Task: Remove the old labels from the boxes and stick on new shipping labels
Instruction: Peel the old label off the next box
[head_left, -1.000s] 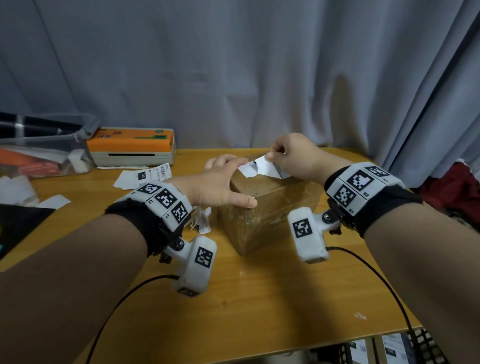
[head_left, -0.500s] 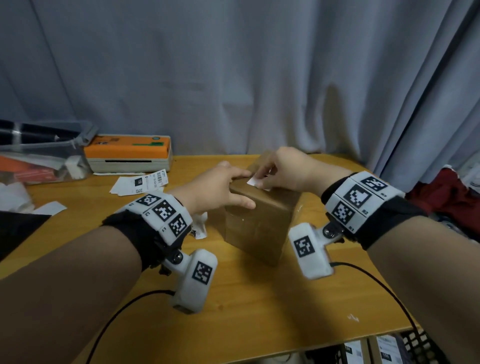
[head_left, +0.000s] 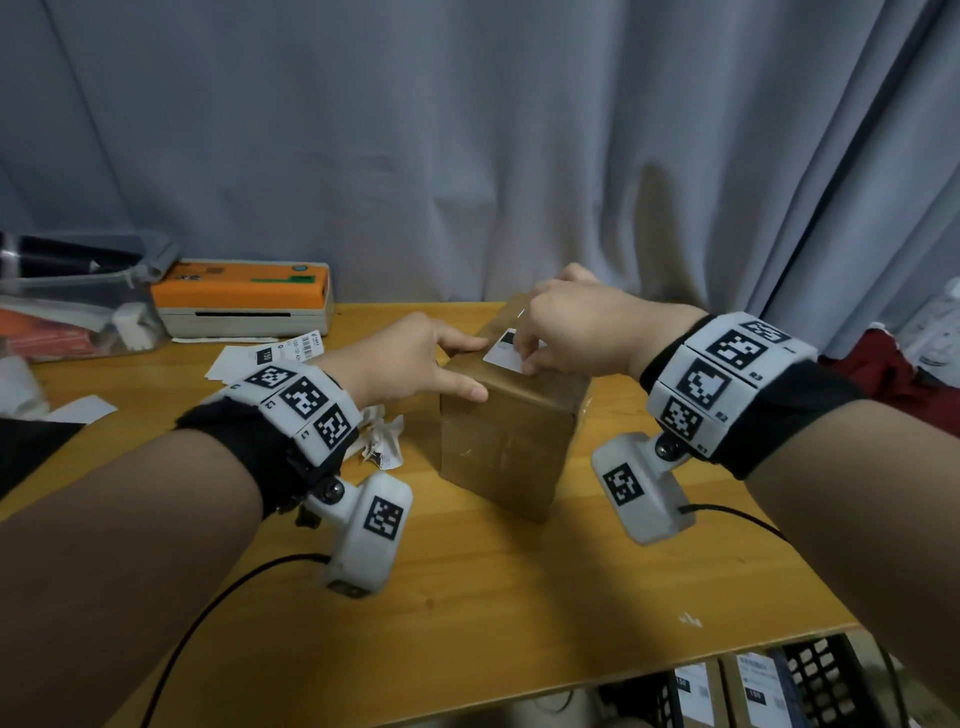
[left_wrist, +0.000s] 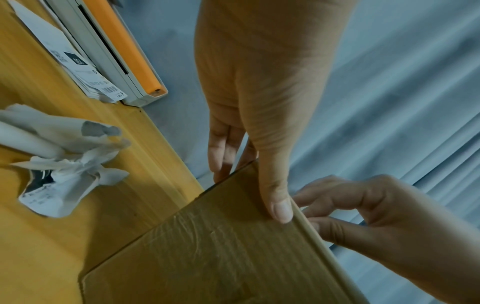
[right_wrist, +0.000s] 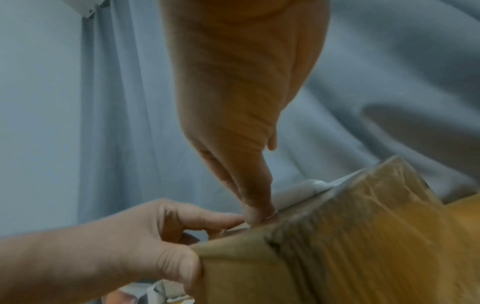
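The cardboard box (head_left: 511, 441) stands on the wooden bench (head_left: 467, 597) toward its back edge, about midway along, one corner turned to the front. Both forearms reach in from the front edge, wrists level, palms down.

The left hand (head_left: 410, 361) braces the box from the left — the thumb (left_wrist: 276, 197) lies straight along the near side just under the top edge, and the other fingers stretch out flat over the top and far side. Nothing is clenched; the hand presses and steadies.

The right hand (head_left: 576, 332) arches over the top of the box with the wrist raised and its fingers curled down. Their tips pinch the near edge of a white label (head_left: 506, 353) that lies on the top face — part of it looks lifted in the right wrist view, though the picture is blurred.

Left of the box lie crumpled label scraps (head_left: 382, 441), just beside the left wrist. Farther back, flat printed labels (head_left: 270, 356) sit in front of an orange-topped label printer (head_left: 244, 299) at the back edge, against a grey curtain (head_left: 467, 156).
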